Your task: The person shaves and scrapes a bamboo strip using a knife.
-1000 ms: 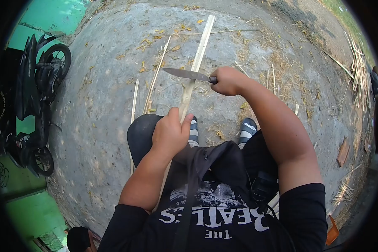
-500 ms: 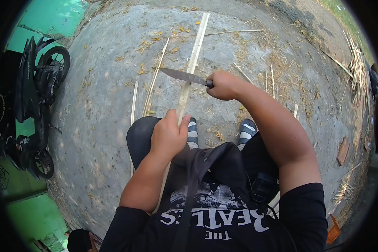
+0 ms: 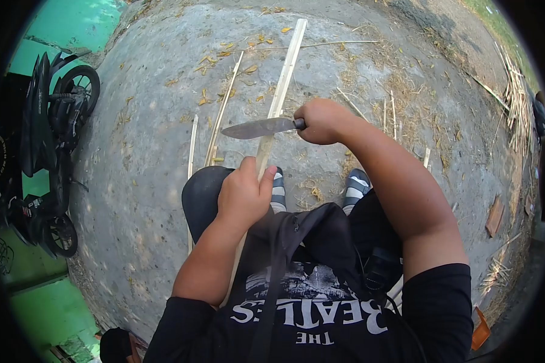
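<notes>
My left hand [image 3: 244, 192] is wrapped round a long pale strip, apparently split bamboo [image 3: 286, 69], beside my knee. The strip runs from under my left forearm out over the ground, its far end pointing away from me. In my right hand [image 3: 322, 121] is the dark handle of a large knife [image 3: 257, 129]. Its broad blade points left and lies across the strip, a short way beyond my left fingers. I cannot tell how deep the edge sits against the strip.
Thin strips [image 3: 224, 109] lie on the grey ground left of the held one. A pile of pale sticks [image 3: 518, 109] is at the far right. A motorcycle [image 3: 57, 151] stands at the left by a green wall. Dry leaves and shavings are scattered about.
The knife has come nearer to me along the strip, and its tip has swung down toward me. My left hand has stayed in place on the strip.
</notes>
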